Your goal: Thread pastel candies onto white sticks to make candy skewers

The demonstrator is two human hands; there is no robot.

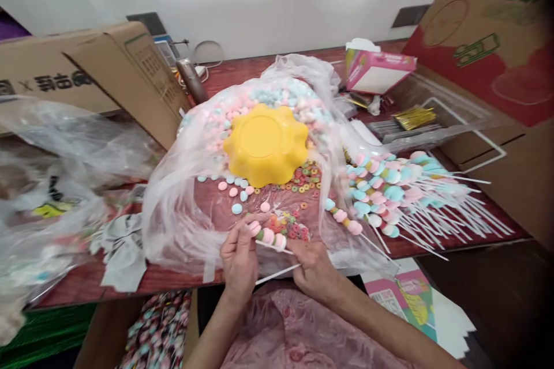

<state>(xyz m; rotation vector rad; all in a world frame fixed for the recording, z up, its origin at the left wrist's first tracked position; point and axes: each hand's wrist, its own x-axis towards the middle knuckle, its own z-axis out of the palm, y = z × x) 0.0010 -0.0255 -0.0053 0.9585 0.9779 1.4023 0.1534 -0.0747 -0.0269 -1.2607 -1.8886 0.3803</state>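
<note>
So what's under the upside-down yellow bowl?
The yellow bowl sits on a clear plastic sheet, against a heap of pink, blue and white candies; loose ring candies spill at its front edge. Whatever lies beneath it is covered.

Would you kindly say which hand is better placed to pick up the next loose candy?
Probably the left hand: its fingertips sit at the candy end of the white stick skewer, close to the loose pastel round candies. The right hand grips the bare stick further back.
</note>
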